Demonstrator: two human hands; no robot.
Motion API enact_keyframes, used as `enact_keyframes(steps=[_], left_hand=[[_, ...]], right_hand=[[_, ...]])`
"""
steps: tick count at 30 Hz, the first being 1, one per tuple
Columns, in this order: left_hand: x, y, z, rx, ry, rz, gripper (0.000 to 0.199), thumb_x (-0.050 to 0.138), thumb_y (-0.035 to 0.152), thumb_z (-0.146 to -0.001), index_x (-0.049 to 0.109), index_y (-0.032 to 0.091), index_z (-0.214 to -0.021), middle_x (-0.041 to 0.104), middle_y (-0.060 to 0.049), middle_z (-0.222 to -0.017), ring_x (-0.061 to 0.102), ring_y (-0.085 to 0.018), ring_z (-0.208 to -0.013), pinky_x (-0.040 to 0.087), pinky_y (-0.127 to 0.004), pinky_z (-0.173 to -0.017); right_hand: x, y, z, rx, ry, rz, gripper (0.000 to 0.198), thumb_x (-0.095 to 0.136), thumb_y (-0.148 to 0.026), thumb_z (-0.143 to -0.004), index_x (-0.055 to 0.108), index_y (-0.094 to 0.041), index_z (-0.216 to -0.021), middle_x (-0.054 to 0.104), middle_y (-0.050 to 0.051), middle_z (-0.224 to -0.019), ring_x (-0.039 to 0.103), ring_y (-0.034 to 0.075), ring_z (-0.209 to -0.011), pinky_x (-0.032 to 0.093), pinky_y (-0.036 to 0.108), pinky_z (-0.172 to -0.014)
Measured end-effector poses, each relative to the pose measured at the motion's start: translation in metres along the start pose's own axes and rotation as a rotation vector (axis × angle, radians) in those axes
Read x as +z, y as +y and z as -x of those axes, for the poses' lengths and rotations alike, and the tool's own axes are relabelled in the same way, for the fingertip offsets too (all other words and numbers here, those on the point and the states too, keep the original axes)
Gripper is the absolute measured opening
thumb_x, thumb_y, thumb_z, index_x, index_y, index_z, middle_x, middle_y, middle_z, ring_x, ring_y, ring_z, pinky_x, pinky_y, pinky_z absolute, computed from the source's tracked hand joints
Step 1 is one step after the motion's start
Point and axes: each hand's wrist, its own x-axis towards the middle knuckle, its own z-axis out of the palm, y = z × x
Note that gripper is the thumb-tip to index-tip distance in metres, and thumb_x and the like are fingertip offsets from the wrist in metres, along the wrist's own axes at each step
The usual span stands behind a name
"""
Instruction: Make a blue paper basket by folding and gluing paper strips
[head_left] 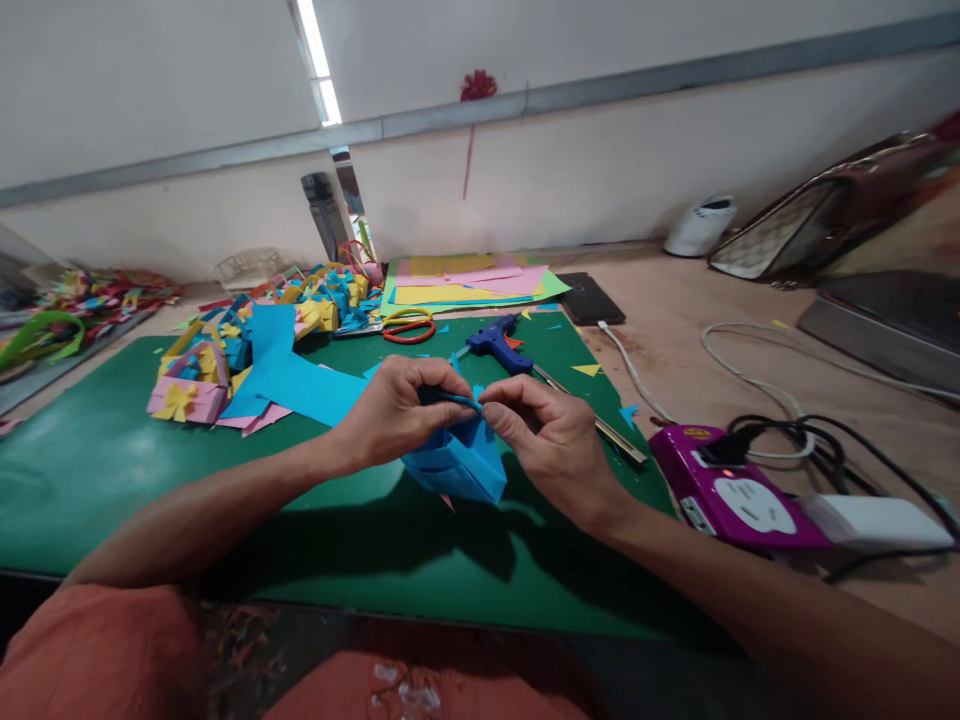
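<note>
A folded blue paper basket [457, 468] is held up just above the green cutting mat [315, 540]. My left hand [409, 405] pinches its upper edge between thumb and fingers. From the right, my right hand [555, 440] pinches the same edge, its thumb and fingertips close to the left ones. What lies between the fingertips is partly hidden. Behind the hands, a blue glue gun [501, 342] rests on the mat. Flat blue paper strips [300, 375] lie left of my left hand.
Finished small paper baskets [191, 385] crowd the left back. Scissors [407, 325], stacked coloured paper [469, 280], a black phone [592, 298] and a utility knife [619, 440] lie around the mat. A purple power strip [731, 490] with cables sits at the right.
</note>
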Motion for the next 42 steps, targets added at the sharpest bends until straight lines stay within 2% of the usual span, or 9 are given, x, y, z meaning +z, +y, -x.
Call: enact_keyframes(steps=[7,14,18,24,33,42], left_hand=[[0.0,-0.001,0.002,0.048,-0.005,-0.041,0.004,0.066,0.015,-0.069,0.066,0.011,-0.068,0.064,0.0,-0.064,0.055,-0.01,-0.061,0.041,-0.018,-0.056],[0.0,0.001,0.005,0.138,-0.042,-0.157,0.007,0.062,0.014,-0.075,0.064,0.01,-0.07,0.063,-0.001,-0.064,0.054,-0.009,-0.06,0.04,-0.018,-0.055],[-0.002,0.003,0.006,0.149,-0.063,-0.198,0.009,0.058,0.015,-0.078,0.063,0.01,-0.072,0.061,0.0,-0.063,0.051,-0.008,-0.058,0.037,-0.017,-0.053],[-0.002,0.007,0.007,0.165,-0.115,-0.201,0.01,0.055,0.011,-0.079,0.061,0.01,-0.072,0.058,0.002,-0.063,0.048,-0.006,-0.058,0.035,-0.016,-0.053],[-0.007,0.011,0.007,0.156,-0.121,-0.303,0.008,0.055,0.008,-0.077,0.062,0.01,-0.073,0.06,0.001,-0.065,0.049,-0.007,-0.058,0.034,-0.016,-0.053],[-0.001,0.011,0.01,0.223,-0.125,-0.317,0.011,0.054,0.006,-0.077,0.061,0.011,-0.071,0.059,0.001,-0.063,0.047,-0.006,-0.056,0.035,-0.015,-0.053]], right_hand=[[0.0,-0.003,0.002,-0.018,-0.01,0.012,0.013,0.06,-0.032,-0.079,0.062,-0.019,-0.077,0.062,-0.001,-0.069,0.054,0.012,-0.061,0.041,0.023,-0.056],[-0.001,-0.004,0.002,-0.089,-0.032,0.12,0.012,0.057,-0.023,-0.08,0.059,-0.018,-0.069,0.06,-0.002,-0.064,0.052,0.011,-0.058,0.039,0.023,-0.056],[-0.002,-0.003,0.001,-0.143,-0.044,0.148,0.01,0.054,-0.017,-0.081,0.059,-0.017,-0.071,0.059,-0.002,-0.064,0.052,0.01,-0.058,0.038,0.022,-0.056],[-0.003,-0.007,0.002,-0.224,-0.076,0.194,0.016,0.051,-0.013,-0.081,0.051,-0.018,-0.065,0.054,-0.003,-0.061,0.049,0.009,-0.056,0.037,0.021,-0.056],[-0.002,-0.003,0.002,-0.242,-0.035,0.21,0.014,0.051,-0.015,-0.083,0.054,-0.018,-0.07,0.056,-0.002,-0.064,0.051,0.009,-0.058,0.038,0.021,-0.056],[-0.004,-0.002,0.006,-0.42,-0.061,0.344,0.016,0.049,-0.015,-0.085,0.05,-0.018,-0.069,0.052,-0.002,-0.062,0.047,0.009,-0.056,0.036,0.021,-0.054]])
